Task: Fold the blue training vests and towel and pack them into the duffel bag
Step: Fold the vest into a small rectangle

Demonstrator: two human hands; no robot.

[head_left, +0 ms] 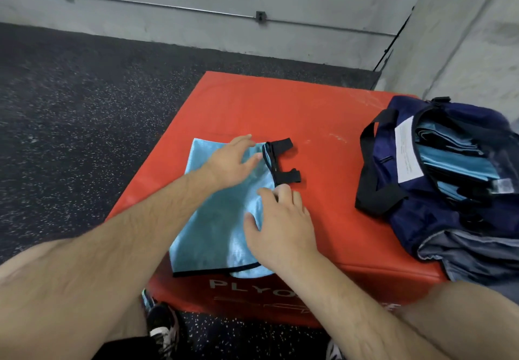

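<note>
A pale blue training vest [219, 227] with black trim and black straps [283, 160] lies flat on the red box [280, 101], well left of the open navy duffel bag [421, 213], which holds more blue fabric. The left hand [230, 163] hovers or rests over its far end with fingers straight and spread, while the right hand [280, 225] lies on its right edge, seemingly pressing rather than pinching. The box front reads "PLYO"; the bag's white label [407, 152] is too blurred to read
</note>
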